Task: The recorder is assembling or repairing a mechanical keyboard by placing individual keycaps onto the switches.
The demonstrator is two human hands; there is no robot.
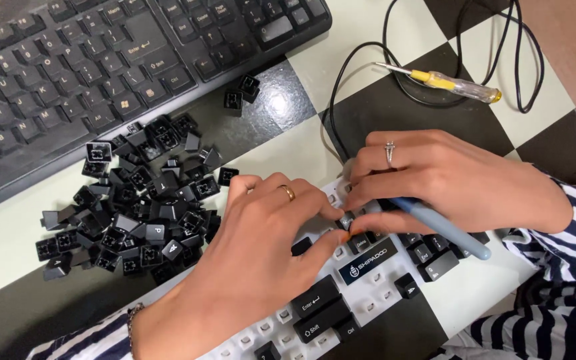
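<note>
A keycap pile (pixel 135 200) blocks the left, a black keyboard (pixel 101 67) the top-left, and cable (pixel 395 87) and screwdriver (pixel 445 83) crowd the upper right; bare surface (pixel 8 233) lies far left.

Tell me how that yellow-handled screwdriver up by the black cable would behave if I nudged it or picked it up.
The screwdriver has a round, clear handle, so it would probably roll on the smooth checkered table if nudged. It looks slim and likely light, stiff along its thin metal shaft. The cable loops right beside it, so a push might snag or drag that.
</note>
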